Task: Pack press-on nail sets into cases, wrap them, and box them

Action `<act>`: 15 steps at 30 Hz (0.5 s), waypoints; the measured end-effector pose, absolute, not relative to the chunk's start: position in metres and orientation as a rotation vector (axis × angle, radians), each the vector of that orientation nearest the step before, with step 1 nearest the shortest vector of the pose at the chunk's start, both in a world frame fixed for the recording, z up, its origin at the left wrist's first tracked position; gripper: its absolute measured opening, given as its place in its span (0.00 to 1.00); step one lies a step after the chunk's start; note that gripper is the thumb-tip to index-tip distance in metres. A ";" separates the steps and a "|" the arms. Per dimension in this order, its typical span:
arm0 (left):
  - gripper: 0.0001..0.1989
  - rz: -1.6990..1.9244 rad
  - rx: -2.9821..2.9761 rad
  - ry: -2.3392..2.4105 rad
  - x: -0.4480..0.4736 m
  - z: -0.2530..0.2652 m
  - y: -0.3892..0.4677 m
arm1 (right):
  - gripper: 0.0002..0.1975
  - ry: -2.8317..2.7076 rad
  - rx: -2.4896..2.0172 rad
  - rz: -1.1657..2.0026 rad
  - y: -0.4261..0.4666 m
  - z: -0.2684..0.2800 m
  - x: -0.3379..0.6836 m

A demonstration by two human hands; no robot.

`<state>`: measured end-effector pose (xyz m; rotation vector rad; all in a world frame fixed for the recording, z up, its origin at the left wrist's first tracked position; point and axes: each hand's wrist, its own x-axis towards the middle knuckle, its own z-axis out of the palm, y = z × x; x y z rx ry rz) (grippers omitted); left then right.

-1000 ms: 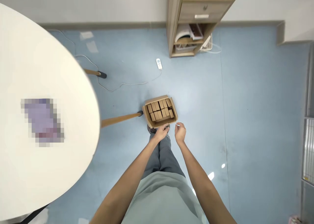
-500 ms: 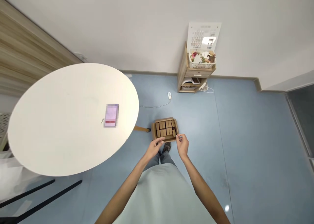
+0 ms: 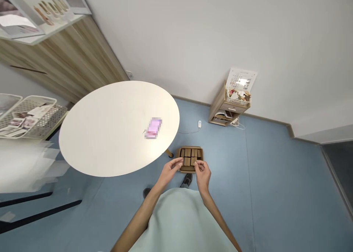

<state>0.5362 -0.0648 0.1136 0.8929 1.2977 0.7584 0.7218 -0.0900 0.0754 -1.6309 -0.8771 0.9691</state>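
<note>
On the floor by my shoe stands an open cardboard box [image 3: 189, 170] with several small brown boxes [image 3: 187, 161] in rows inside. From my viewpoint both hands appear in front of its near part. My left hand [image 3: 168, 173] is at its left side, fingers stretched out and thumb apart, with nothing visible in it. At the right side my right hand [image 3: 203, 174] has thumb and fingertips drawn together in a pinch. Whatever may be between those fingertips is too small to make out.
A white oval table [image 3: 110, 134] stands to the left, bearing a blurred pink-purple item [image 3: 153, 128]. A small wooden cabinet [image 3: 219, 105] with a basket [image 3: 238, 98] stands against the wall. A white remote-like device [image 3: 199, 124] with a cord lies on the floor.
The view has swung, so the table, cabinet and box sit further right and lower, and shelves show at left. A second shoe now shows at left. Both hands remain near the box.
</note>
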 end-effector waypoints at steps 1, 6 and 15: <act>0.26 0.790 0.885 1.287 0.525 0.118 -0.067 | 0.19 -0.891 -1.611 0.971 -0.090 0.084 0.709; 0.27 0.955 0.865 1.207 0.445 0.144 -0.085 | 0.18 -0.939 -1.541 0.939 -0.090 0.117 0.636; 0.26 1.194 0.725 1.255 0.261 0.183 -0.160 | 0.18 -0.969 -1.389 1.065 -0.127 0.146 0.459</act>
